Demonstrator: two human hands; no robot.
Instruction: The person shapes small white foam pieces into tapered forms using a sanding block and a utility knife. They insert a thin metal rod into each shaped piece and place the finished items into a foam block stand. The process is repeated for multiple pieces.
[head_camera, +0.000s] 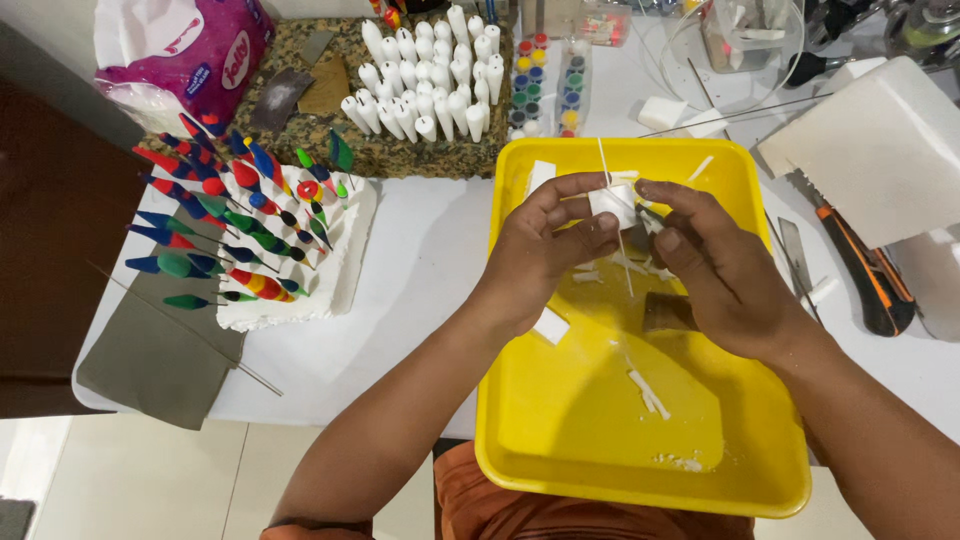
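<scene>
Left hand (545, 240) pinches small white foam block (612, 203) over far part of yellow plastic tray (560, 420); right hand (715, 265) closed on small blade, partly hidden. Block likely light, crumbly; hold by sides, gently.

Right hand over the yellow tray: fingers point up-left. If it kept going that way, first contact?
Probably the small white foam piece pinched by the left hand; the right hand fingertips are already at it. Past that, the left fingers. Depth is unclear from a single view.

White table (420, 250) carries yellow tray (560, 460), foam block (345, 270), knife (865, 270).
</scene>
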